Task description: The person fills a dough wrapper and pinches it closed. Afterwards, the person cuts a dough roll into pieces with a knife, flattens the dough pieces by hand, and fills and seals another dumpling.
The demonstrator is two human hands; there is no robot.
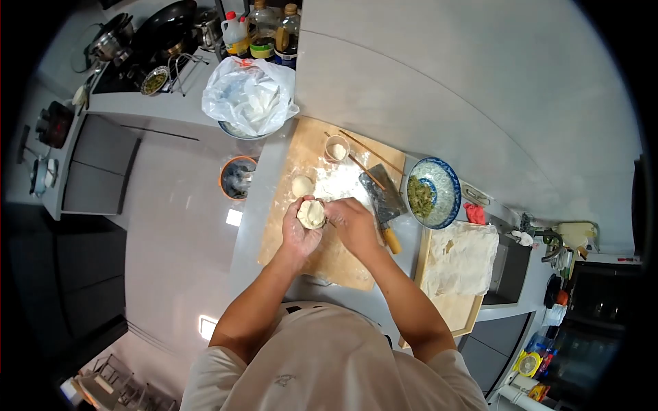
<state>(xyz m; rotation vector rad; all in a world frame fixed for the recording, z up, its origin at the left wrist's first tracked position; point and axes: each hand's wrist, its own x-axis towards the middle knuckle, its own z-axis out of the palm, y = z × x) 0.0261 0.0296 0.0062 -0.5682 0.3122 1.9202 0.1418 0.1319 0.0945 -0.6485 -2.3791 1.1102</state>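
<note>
My left hand [299,236] cups a rounded piece of pale dough [311,214] above the floured wooden board [346,264]. My right hand [354,226] is at the dough's right edge, its fingertips pinched there and partly hidden. Just beyond my left fingers sits a smooth dough ball [302,185]. Loose white flour [338,182] covers the board's middle. To the right lies a cleaver [385,196] with a wooden handle. A thin wooden stick [366,171] rests across its blade. At the far side stands a small cup [337,148] with white powder.
A blue-and-white bowl [449,183] with chopped green filling [419,198] stands right of the board. Beyond it, a wooden tray [462,314] bears a floured cloth [460,257] beside the sink. A plastic bag [248,96] covers a bowl at upper left. An orange-rimmed bucket [223,179] is below the counter.
</note>
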